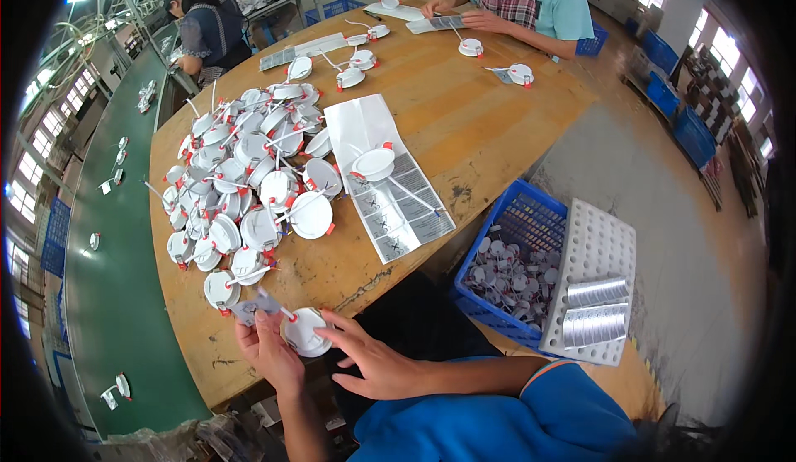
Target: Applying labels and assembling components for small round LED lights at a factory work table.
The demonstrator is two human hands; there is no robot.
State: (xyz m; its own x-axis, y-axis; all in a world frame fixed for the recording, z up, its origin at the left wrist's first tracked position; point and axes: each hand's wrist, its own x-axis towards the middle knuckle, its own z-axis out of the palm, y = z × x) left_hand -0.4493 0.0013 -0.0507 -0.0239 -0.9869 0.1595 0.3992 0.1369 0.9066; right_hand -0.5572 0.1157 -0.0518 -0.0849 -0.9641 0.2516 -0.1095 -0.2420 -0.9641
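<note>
Near the table's front edge, my left hand (pixel 272 354) pinches a small grey label (pixel 255 306) at the cable of a round white downlight (pixel 307 333). Fingertips of my right hand (pixel 377 364) rest on this lamp's face, with the fingers apart and the thumb away from it. Red clips show at the lamp's side. Just beyond my hands, a large heap of similar white downlights (pixel 249 159) covers the left part of the table. Right of the heap lies a sheet of grey labels (pixel 398 205), with another downlight (pixel 374 164) on top.
A blue basket (pixel 497 317) of small white parts stands right of the wooden table (pixel 489 122), beside a perforated white board (pixel 599 246). A green conveyor (pixel 124 238) with scattered lamps runs along the left. Across the table, a person (pixel 531 6) handles a label sheet.
</note>
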